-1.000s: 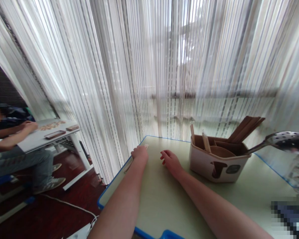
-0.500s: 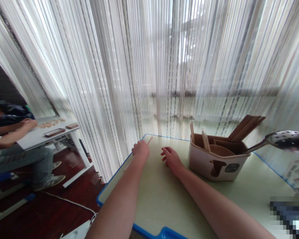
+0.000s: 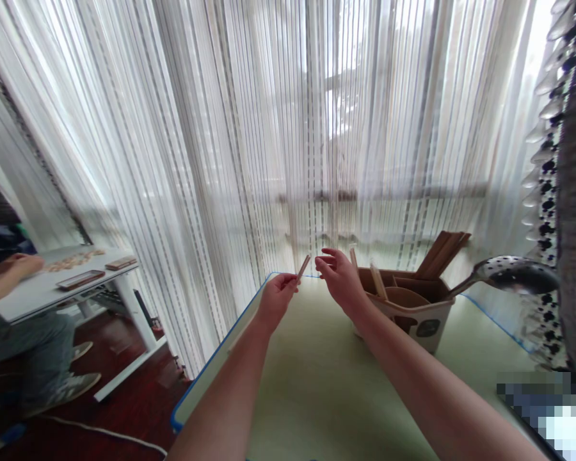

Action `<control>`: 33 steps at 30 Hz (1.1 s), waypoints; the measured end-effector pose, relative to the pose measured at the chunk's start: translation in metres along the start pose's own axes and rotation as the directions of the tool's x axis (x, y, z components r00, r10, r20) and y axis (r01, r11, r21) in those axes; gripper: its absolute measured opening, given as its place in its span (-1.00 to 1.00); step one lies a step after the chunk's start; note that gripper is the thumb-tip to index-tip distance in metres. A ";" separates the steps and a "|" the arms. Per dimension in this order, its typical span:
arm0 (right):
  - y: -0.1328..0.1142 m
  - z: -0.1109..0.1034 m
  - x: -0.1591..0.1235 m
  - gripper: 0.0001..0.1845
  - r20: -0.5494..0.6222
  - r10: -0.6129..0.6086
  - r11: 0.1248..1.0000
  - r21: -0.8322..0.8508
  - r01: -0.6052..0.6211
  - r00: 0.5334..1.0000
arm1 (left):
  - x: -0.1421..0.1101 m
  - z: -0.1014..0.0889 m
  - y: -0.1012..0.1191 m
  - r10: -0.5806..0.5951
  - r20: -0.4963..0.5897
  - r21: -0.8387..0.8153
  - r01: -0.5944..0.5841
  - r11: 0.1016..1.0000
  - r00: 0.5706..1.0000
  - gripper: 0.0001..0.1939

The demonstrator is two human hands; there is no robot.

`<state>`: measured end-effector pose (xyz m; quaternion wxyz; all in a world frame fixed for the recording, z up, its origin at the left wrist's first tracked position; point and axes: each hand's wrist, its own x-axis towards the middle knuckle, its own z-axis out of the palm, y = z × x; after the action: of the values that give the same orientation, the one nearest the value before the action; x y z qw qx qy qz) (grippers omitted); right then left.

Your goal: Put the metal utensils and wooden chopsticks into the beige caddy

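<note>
My left hand is closed around thin wooden chopsticks, whose upper ends stick up past my fingers, tilted right. Beside their tip, my right hand is raised with its fingers apart and bent, and nothing shows in it. Just right of that hand stands a utensil holder, partly hidden by my forearm. In it are wrapped chopsticks, several flat brown wooden pieces and a slotted metal ladle. Another thin pale stick lies on the table, left of my left forearm.
The pale green table has a blue edge. A pixelated dark object lies at its right. Striped sheer curtains hang behind. To the left, a person's hand is over a white table holding small pieces and trays.
My left hand has risen slightly and turned, showing the chopsticks more upright. My right hand has moved up, closer to their tip. The camera view has shifted right.
</note>
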<state>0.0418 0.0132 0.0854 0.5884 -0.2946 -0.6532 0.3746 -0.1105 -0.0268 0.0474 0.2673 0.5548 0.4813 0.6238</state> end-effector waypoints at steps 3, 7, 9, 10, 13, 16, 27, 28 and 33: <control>-0.014 -0.005 0.000 -0.70 0.045 -0.057 0.998 -0.001 0.057 0.997 | -0.006 0.008 0.007 0.004 0.039 -0.095 -0.001 0.995 0.999 -0.73; -0.029 -0.012 -0.003 -0.79 0.006 -0.116 0.989 -0.091 0.116 0.993 | -0.015 0.019 0.015 0.011 0.067 -0.208 0.003 0.978 0.998 -0.72; -0.039 -0.017 -0.003 -0.81 -0.001 -0.135 0.986 -0.101 0.134 0.991 | -0.018 0.023 0.018 0.011 0.093 -0.235 0.012 0.972 0.996 -0.71; -0.044 -0.021 -0.002 -0.81 0.000 -0.144 0.986 -0.090 0.143 0.990 | -0.020 0.025 0.019 0.011 0.107 -0.234 0.014 0.972 0.994 -0.70; -0.061 -0.035 -0.001 -0.82 -0.020 -0.179 0.984 -0.020 0.178 0.984 | -0.022 0.027 0.017 0.020 0.141 -0.181 0.006 0.984 0.990 -0.71; -0.075 -0.051 0.001 -0.81 -0.071 -0.223 0.974 0.025 0.225 0.972 | -0.021 0.029 0.011 0.040 0.156 -0.109 -0.023 0.994 0.987 -0.71; -0.075 -0.066 0.009 -0.75 -0.064 -0.175 0.978 0.105 0.181 0.983 | -0.031 0.044 0.002 0.111 0.200 0.029 -0.119 0.992 0.974 -0.72; -0.073 -0.066 0.010 -0.75 -0.054 -0.170 0.978 0.113 0.175 0.984 | -0.033 0.046 0.002 0.109 0.198 0.038 -0.119 0.992 0.974 -0.73; -0.065 -0.070 0.014 -0.75 0.109 -0.113 0.986 0.136 0.098 0.988 | -0.039 0.056 0.002 0.106 0.185 0.082 -0.123 0.989 0.977 -0.77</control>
<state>0.1129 -0.0010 0.1491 0.5863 -0.1980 -0.6753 0.4012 -0.0473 -0.0440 0.0281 0.2472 0.6477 0.4509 0.5623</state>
